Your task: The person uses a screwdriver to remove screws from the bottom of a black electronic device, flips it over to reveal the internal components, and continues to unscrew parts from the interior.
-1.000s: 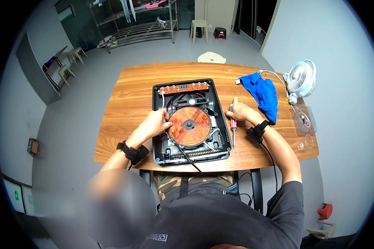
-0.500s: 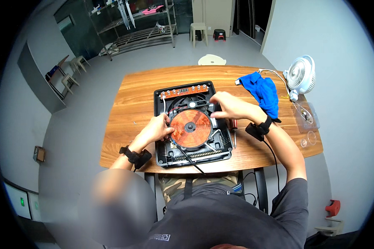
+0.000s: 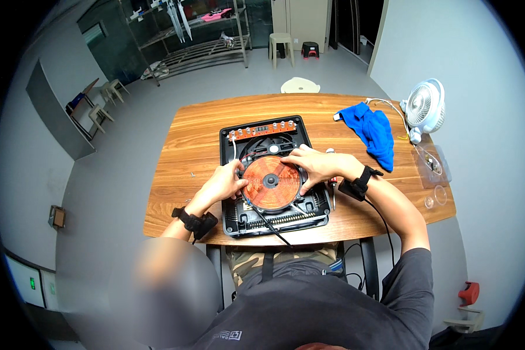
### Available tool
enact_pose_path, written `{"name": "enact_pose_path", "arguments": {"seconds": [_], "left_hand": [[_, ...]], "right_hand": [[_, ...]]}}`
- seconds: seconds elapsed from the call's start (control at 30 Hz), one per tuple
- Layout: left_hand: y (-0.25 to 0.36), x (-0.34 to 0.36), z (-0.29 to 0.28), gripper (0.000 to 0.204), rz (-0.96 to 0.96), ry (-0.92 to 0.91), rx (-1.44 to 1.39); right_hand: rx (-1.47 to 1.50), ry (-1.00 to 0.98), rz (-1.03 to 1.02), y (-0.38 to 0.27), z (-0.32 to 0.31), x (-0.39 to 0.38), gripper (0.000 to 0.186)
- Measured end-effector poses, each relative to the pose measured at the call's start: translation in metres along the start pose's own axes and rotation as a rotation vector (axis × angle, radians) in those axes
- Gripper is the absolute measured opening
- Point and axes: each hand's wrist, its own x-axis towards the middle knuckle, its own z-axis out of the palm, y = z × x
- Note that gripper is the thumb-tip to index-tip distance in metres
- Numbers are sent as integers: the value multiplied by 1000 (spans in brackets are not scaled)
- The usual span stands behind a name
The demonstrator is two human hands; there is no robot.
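A round copper induction coil (image 3: 270,195) with a dark centre sits in the black open housing (image 3: 226,217) of an induction cooker on the wooden table. My left hand (image 3: 223,181) grips the coil's left rim, thumb on top and fingers curled at the edge. On the opposite side my right hand (image 3: 312,166) spans the upper right rim, its fingertips at the top edge and thumb lower down. An orange circuit board (image 3: 262,129) runs along the housing's far end, with a black fan (image 3: 273,149) partly covered by the coil. A black cable (image 3: 269,224) leads out at the front.
To the right of the housing lies a screwdriver (image 3: 333,195), partly under my right wrist. Farther right are a blue cloth (image 3: 370,131), a small white fan (image 3: 424,108) and a clear plastic tray (image 3: 431,166). Small screws (image 3: 193,175) lie on the left of the table (image 3: 175,151).
My right hand has come down from above the housing's right side onto the coil's right rim. My left hand stays at the left rim. The view has shifted slightly.
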Motion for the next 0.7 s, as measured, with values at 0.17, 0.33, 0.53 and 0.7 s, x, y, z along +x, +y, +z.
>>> {"name": "enact_pose_path", "arguments": {"seconds": [0.17,0.33,0.53,0.7], "left_hand": [[0,-1,2,30,-11,10,-11],[-6,1,6,28,-11,9,-8],[-4,2,4,27,-28,-15,-73],[-2,6,-1,26,-44,-8,-108]], "right_hand": [[-43,61,-36,2,8,-7,114],[-53,118,-64,3,14,-10,114],[-55,149,-43,0,6,-12,113],[-39,147,-13,-6,-8,-16,110]]}}
